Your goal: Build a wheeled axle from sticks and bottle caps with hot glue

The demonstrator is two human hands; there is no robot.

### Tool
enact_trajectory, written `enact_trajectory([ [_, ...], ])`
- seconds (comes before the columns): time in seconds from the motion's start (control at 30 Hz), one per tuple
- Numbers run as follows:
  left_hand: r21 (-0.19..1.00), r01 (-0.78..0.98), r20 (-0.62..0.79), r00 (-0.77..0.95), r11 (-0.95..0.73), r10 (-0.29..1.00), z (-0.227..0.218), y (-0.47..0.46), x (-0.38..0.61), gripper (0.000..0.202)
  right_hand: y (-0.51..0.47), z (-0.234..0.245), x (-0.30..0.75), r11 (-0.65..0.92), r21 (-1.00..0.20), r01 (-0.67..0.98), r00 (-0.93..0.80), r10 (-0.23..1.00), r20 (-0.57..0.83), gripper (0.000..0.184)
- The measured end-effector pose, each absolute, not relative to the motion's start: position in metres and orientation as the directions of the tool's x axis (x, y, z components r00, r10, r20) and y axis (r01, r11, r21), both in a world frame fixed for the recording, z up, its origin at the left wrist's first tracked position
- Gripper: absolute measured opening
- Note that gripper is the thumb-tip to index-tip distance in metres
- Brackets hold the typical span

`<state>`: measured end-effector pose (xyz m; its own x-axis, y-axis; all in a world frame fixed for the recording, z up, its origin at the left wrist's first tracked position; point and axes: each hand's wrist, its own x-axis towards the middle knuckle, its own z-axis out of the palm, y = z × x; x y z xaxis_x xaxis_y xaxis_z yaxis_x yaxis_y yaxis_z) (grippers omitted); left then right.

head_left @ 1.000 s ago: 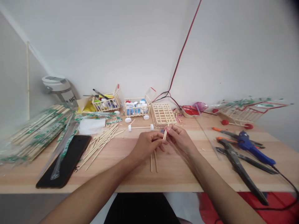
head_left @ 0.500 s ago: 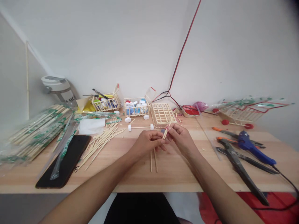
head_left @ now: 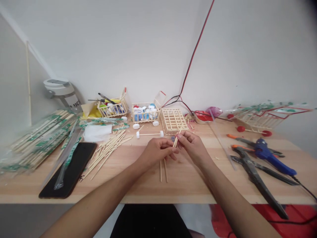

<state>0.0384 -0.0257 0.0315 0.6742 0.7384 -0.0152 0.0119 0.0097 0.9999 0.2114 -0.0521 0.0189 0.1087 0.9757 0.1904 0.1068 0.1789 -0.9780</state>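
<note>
My right hand [head_left: 192,147] and my left hand [head_left: 157,153] meet above the middle of the wooden table [head_left: 188,188]. A short wooden stick [head_left: 175,142] stands tilted between them, pinched by my right fingers, with my left fingertips against its lower end. A small bluish piece [head_left: 172,138] lies partly hidden behind my fingers. Two loose sticks [head_left: 162,170] lie on the table beneath my hands. Just beyond my fingers sits a flat wooden stick lattice [head_left: 173,121].
Small stick carts holding bottle caps [head_left: 145,113] stand along the wall. An axle with white wheels [head_left: 148,134] lies nearby. On the left are loose sticks [head_left: 106,153], wrapped bundles [head_left: 37,142] and a black phone [head_left: 68,170]. On the right are a blue glue gun [head_left: 266,157] and clamps [head_left: 255,173].
My hands hold the stick in nearly the same pose. The whole scene has shifted slightly in view as my head moves.
</note>
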Motion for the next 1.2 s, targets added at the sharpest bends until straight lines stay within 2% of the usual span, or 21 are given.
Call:
enact_trajectory([
  [0.17, 0.998, -0.030, -0.015, 0.665, 0.047, 0.747, 0.025, -0.023, 0.040, 0.033, -0.054, 0.020, 0.211, 0.225, -0.944, 0.240, 0.077, 0.965, 0.250, 0.031],
  [0.3, 0.994, -0.044, -0.052, 0.634, 0.103, 0.771, 0.024, -0.023, 0.040, 0.031, -0.055, 0.018, 0.208, 0.249, -0.918, 0.307, 0.113, 0.949, 0.295, 0.027],
  [0.43, 0.999, -0.025, -0.020, 0.616, 0.044, 0.788, 0.028, -0.025, 0.038, 0.019, -0.056, 0.017, 0.205, 0.279, -0.903, 0.327, 0.090, 0.942, 0.323, 0.022],
  [0.57, 0.999, -0.019, 0.036, 0.608, -0.030, 0.793, 0.030, -0.027, 0.037, 0.024, -0.056, 0.016, 0.205, 0.272, -0.902, 0.337, 0.076, 0.947, 0.314, 0.025],
  [0.83, 0.998, -0.039, 0.068, 0.611, -0.055, 0.789, 0.030, -0.028, 0.037, 0.022, -0.059, 0.018, 0.202, 0.268, -0.903, 0.337, 0.079, 0.947, 0.311, 0.027],
  [0.97, 0.998, -0.055, 0.060, 0.599, -0.034, 0.799, 0.027, -0.025, 0.037, 0.015, -0.058, 0.018, 0.208, 0.249, -0.921, 0.300, 0.164, 0.937, 0.307, 0.024],
  [1.07, 0.997, -0.081, 0.032, 0.589, 0.020, 0.807, 0.023, -0.020, 0.036, 0.015, -0.059, 0.022, 0.212, 0.240, -0.930, 0.277, 0.251, 0.917, 0.311, 0.030],
  [1.2, 0.986, -0.119, -0.022, 0.589, 0.113, 0.808, 0.023, -0.015, 0.034, 0.021, -0.082, 0.043, 0.215, 0.253, -0.868, 0.427, 0.291, 0.870, 0.397, 0.029],
])
